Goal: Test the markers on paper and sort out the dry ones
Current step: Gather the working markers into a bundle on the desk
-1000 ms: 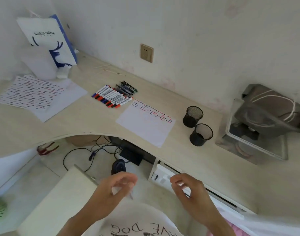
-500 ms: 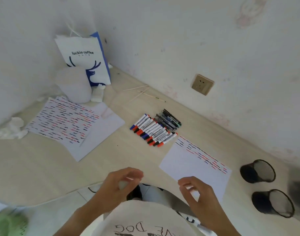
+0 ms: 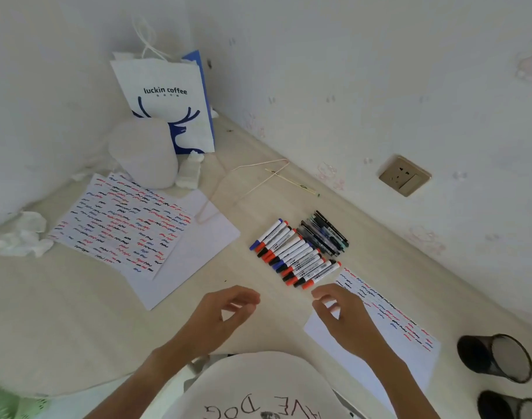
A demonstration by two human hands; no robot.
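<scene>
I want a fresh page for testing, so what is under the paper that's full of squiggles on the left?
Under the scribbled sheet lies a larger blank white sheet, showing at its right and near edges. Whatever else is beneath is covered.

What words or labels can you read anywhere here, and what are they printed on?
"luckin coffee": on the white and blue paper bag in the desk corner.
"DOG": upside down on the person's white shirt; the letters beside it are cut off.
Labels on the marker barrels: too small to read.
The paper sheets carry only test squiggles.
</scene>
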